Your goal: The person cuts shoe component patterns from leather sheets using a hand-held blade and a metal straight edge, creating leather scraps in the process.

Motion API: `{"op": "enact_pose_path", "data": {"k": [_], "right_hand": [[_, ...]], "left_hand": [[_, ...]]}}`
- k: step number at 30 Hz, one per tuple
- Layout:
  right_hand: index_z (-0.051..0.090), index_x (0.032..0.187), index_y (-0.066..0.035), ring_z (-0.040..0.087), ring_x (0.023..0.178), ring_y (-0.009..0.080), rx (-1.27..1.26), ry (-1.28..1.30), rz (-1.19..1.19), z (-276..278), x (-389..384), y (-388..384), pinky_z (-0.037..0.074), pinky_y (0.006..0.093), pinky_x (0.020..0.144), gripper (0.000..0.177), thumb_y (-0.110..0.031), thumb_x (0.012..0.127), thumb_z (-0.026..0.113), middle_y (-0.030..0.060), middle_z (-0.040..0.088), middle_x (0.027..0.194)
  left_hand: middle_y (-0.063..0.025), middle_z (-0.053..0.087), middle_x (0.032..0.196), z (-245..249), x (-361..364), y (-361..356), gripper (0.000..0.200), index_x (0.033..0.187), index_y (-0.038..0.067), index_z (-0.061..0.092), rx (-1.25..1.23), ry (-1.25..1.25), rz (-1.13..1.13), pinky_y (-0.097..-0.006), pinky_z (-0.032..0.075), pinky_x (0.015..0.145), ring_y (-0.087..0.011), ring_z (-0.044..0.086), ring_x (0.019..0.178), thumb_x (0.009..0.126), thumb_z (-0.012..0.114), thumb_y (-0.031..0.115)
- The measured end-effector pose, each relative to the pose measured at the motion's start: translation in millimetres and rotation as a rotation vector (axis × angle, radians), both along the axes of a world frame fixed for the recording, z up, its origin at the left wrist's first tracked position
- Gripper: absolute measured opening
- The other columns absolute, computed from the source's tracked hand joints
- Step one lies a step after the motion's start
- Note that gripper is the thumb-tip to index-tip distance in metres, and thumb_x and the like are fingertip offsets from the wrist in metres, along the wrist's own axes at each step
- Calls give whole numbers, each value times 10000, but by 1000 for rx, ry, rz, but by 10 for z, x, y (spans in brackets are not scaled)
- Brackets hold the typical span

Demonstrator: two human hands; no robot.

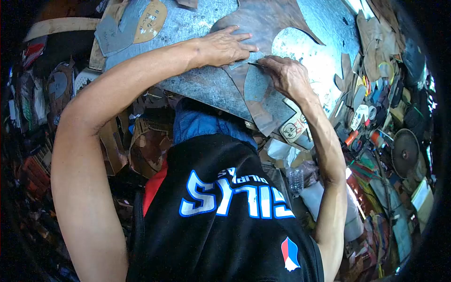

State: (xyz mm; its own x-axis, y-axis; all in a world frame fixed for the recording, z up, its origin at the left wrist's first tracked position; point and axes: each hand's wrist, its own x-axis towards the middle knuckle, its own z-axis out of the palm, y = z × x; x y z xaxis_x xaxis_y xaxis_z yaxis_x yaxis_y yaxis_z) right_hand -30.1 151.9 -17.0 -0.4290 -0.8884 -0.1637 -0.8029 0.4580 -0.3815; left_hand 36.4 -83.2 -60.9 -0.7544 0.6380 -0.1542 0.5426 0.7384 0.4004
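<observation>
A sheet of brown leather [265,21] lies on a grey, scuffed metal-topped table [197,91]. My left hand [228,46] rests flat on the leather with its fingers spread, pressing near a cut edge. Close by on the right, my right hand [287,77] is closed around a thin dark pointed tool [253,64], most of it hidden in the fingers. The tool's tip reaches the leather just below my left fingertips. From there a narrow leather strip [260,117] runs down over the table's near edge, beside a curved gap where the metal shows.
Grey [112,36] and tan pattern pieces [151,21] with handwriting lie at the table's upper left. A white marked pattern [294,126] sits by the near edge, under my right forearm. Leather scraps [345,70], tools and a round fan-like disc [405,152] crowd the right side.
</observation>
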Motion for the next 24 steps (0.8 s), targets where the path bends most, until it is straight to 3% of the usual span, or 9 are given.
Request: {"op": "enact_pose_path", "data": {"k": [2,4,7,8,10,12,16,24], "right_hand": [[690,1083,-169,674,805,311,4,-3,-65,45,128,4,554,417,703,310,-90,798,599,62,695,1015],[682,1094,-151,669,750,335,33,-54,-179,68,294,1,545,439,662,264,-124,846,595,106,681,979],[661,1117,-152,663,800,365,161,-42,-381,96,617,-84,536,451,686,235,-170,894,588,128,675,1007],[659,1112,-126,654,790,388,115,-32,-439,78,712,-109,529,474,683,230,-188,903,584,170,668,989],[645,1123,-104,656,766,393,81,-7,-499,1,881,-156,528,486,659,245,-183,906,565,185,662,962],[620,1120,-48,656,763,414,50,-28,-615,7,1008,-254,529,508,657,259,-187,921,531,218,652,959],[620,1098,-28,648,828,427,21,-28,-756,66,1191,-432,533,507,701,250,-181,934,510,239,642,1008],[620,1064,-16,637,849,433,-29,-72,-810,123,1452,-394,526,495,734,216,-150,921,531,217,644,1009]], "left_hand": [[4,359,1524,27,-7,7,214,1010,93,594,-10,-5,5,-560,212,1170,-299,270,1432,809,657,129],[17,386,1512,91,-17,-1,309,1199,151,623,-104,-23,-23,-539,187,1178,-282,280,1431,923,484,150],[22,387,1511,97,-30,-8,308,1203,151,620,-121,1,-43,-549,183,1176,-291,281,1430,933,471,150],[22,387,1511,95,-32,-4,308,1203,151,620,-117,7,-52,-549,183,1176,-291,281,1430,933,471,150],[13,368,1520,79,-29,9,288,1108,118,593,-87,-5,-29,-557,181,1178,-307,269,1432,827,645,145],[11,371,1518,50,-28,3,302,1141,123,587,-83,35,-42,-557,172,1179,-309,273,1429,842,624,151],[8,380,1514,0,-31,12,351,1227,137,565,-128,87,-66,-555,151,1183,-307,285,1424,877,572,163],[11,378,1514,-21,-42,13,386,1230,142,567,-120,72,-64,-552,146,1186,-298,287,1424,847,609,134]]}}
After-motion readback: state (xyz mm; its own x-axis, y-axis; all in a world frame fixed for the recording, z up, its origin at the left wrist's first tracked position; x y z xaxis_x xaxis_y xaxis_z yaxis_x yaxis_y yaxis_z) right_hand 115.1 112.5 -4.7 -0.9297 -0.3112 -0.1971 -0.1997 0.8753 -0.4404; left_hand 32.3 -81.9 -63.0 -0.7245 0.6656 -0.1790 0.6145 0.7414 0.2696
